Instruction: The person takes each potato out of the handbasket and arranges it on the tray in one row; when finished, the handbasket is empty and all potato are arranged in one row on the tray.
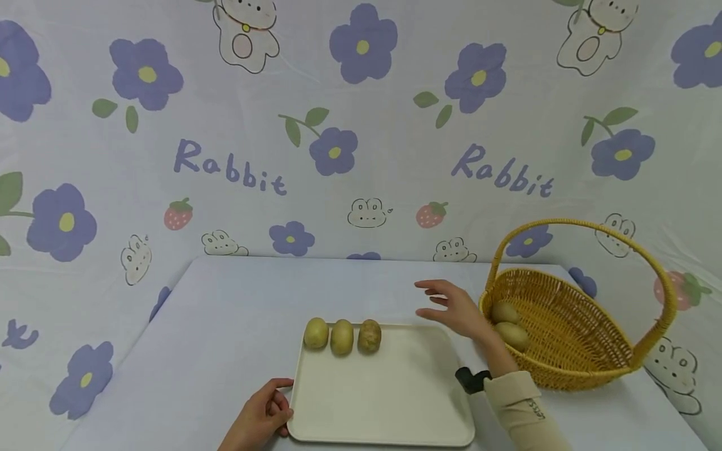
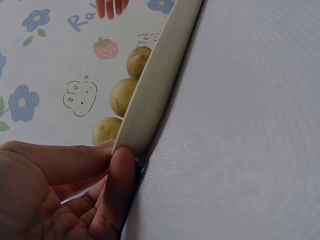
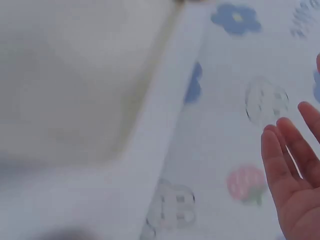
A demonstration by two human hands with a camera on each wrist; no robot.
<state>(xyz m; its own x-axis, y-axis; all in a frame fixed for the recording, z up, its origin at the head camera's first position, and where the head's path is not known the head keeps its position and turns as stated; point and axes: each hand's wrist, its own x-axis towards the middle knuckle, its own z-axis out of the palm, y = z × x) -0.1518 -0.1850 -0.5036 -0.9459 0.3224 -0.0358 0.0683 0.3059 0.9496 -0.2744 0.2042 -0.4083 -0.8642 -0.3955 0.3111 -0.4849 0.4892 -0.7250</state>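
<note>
Three potatoes, the nearest to the left side being a smooth potato, stand in a row along the far edge of a cream tray. My left hand pinches the tray's left rim between thumb and finger, as the left wrist view also shows with the hand at the pale rim. Above the tray's far right corner, my right hand hovers with fingers spread and nothing in them. The right wrist view shows the same hand with its fingers extended.
A yellow wicker basket with a tall arched handle stands right of the tray. Two potatoes, one of them a nearer potato, lie at its left side. A white cloth covers the table; a patterned curtain hangs behind.
</note>
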